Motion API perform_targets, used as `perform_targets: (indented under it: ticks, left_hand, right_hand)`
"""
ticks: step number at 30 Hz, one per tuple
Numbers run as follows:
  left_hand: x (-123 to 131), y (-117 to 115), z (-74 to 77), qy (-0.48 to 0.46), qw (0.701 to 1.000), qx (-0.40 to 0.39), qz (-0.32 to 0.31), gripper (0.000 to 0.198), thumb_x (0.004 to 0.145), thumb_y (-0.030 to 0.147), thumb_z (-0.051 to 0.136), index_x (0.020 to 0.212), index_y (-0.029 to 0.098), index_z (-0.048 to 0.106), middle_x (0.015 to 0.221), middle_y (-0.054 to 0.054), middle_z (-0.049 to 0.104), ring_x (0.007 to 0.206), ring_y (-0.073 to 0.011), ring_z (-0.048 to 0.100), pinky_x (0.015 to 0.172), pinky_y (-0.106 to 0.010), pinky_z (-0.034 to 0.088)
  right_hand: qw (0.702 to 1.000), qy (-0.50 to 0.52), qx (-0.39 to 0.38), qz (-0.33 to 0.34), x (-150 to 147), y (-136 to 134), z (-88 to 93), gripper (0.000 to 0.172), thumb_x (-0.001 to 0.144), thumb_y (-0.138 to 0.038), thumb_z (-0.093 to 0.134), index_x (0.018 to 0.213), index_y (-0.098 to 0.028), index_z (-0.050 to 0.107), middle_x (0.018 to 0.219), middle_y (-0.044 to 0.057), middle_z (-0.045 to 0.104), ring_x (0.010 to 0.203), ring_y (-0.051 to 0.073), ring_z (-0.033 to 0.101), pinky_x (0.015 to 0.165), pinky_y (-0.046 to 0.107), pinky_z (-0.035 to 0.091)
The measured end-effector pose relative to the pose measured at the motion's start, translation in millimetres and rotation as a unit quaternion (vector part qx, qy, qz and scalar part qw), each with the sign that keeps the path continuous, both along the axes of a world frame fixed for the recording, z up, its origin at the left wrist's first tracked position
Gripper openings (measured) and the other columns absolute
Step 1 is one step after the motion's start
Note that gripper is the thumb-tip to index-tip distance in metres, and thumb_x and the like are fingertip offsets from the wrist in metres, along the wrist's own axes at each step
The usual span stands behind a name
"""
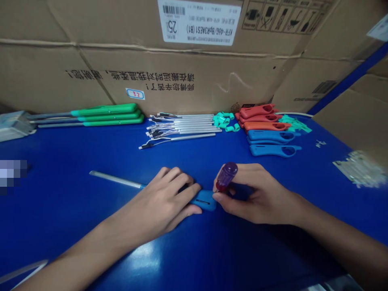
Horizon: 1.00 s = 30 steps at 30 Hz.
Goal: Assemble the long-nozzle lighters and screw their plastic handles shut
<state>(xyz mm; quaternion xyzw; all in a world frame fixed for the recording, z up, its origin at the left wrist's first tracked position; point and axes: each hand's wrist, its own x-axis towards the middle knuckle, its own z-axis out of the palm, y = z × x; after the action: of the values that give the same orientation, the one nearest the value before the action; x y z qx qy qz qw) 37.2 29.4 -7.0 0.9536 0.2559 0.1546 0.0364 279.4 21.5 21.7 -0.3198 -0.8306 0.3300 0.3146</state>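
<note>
Head view, blue handle (pixel 203 201) beneath left hand (pixel 169 198), partly exposed

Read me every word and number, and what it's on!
"KFR-46G/BpR3AES1 (B1)": white label
"25": same label
"33": sticker
"师傅您辛苦了!请在搬运时对我温柔些,谢谢您!": cardboard
Right-edge label, other print: too small or blurred.

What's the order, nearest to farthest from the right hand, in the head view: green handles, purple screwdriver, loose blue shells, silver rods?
1. Purple screwdriver: in the right hand.
2. Loose blue shells: just beyond it.
3. Silver rods: beyond, to its left.
4. Green handles: far left.
</note>
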Motion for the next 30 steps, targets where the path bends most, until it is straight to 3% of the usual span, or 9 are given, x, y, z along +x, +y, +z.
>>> perform_targets:
  ticks: [4, 9, 15, 20, 25, 30]
  left_hand:
    - [0.9, 1.3, -1.0, -0.005, 1.0, -0.004, 0.002, 0.028, 0.101, 0.038, 0.05, 0.11, 0.015, 0.062, 0.099, -0.009, 0.061, 0.091, -0.0251, 0.051, 0.079, -0.039, 0.041]
    - [0.1, 1.4, -0.8, 0.004, 1.0, -0.025, 0.002, 0.031, 0.101, 0.039, 0.05, 0.117, 0.015, 0.061, 0.102, -0.009, 0.061, 0.095, -0.0248, 0.051, 0.081, -0.039, 0.042]
    - [-0.9, 0.2, 0.4, 0.005, 1.0, -0.023, 0.002, 0.03, 0.101, 0.038, 0.05, 0.114, 0.014, 0.063, 0.101, -0.009, 0.061, 0.094, -0.0247, 0.051, 0.08, -0.039, 0.042]
    - [0.8, 0.9, 0.8, 0.003, 1.0, -0.024, 0.001, 0.031, 0.101, 0.039, 0.048, 0.11, 0.013, 0.063, 0.096, -0.009, 0.059, 0.09, -0.0243, 0.051, 0.077, -0.038, 0.042]
    - [0.6, 1.1, 0.8, 0.006, 1.0, -0.028, 0.003, 0.034, 0.102, 0.04, 0.045, 0.112, 0.013, 0.063, 0.099, -0.01, 0.06, 0.091, -0.0248, 0.051, 0.078, -0.039, 0.042]
    - [-0.5, 0.2, 0.2, 0.008, 1.0, -0.022, 0.004, 0.035, 0.102, 0.041, 0.045, 0.115, 0.013, 0.063, 0.098, -0.01, 0.06, 0.091, -0.0251, 0.05, 0.079, -0.04, 0.042]
  right_hand:
    - [0.999, -0.011, -0.047, 0.004, -1.2, 0.6, 1.3, 0.004, 0.092, -0.018, 0.064, 0.089, -0.015, 0.065, 0.083, 0.002, 0.069, 0.067, 0.01, 0.06, 0.064, 0.021, 0.049]
    - [0.996, 0.004, -0.087, 0.031, 0.1, 5.6, 4.8, 0.008, 0.093, -0.014, 0.063, 0.087, -0.013, 0.069, 0.091, 0.006, 0.072, 0.085, 0.014, 0.068, 0.076, 0.022, 0.053]
    - [0.986, 0.043, -0.16, 0.025, -0.9, 7.2, 6.4, 0.005, 0.089, -0.015, 0.07, 0.084, -0.014, 0.07, 0.089, 0.003, 0.069, 0.077, 0.011, 0.067, 0.069, 0.02, 0.053]
    - [0.988, 0.063, -0.139, -0.014, -5.0, 7.7, 2.6, 0.015, 0.075, -0.019, 0.085, 0.072, -0.014, 0.07, 0.085, 0.001, 0.068, 0.072, 0.01, 0.065, 0.063, 0.019, 0.048]
    - [0.991, 0.073, -0.098, -0.057, -10.3, 7.5, -7.4, 0.039, 0.069, -0.02, 0.089, 0.057, -0.014, 0.053, 0.075, -0.001, 0.062, 0.062, 0.008, 0.056, 0.056, 0.02, 0.041]
    - [0.986, 0.08, -0.13, -0.06, -11.9, 7.3, -7.0, 0.032, 0.066, -0.022, 0.091, 0.061, -0.015, 0.06, 0.079, 0.0, 0.065, 0.065, 0.01, 0.059, 0.057, 0.022, 0.044]
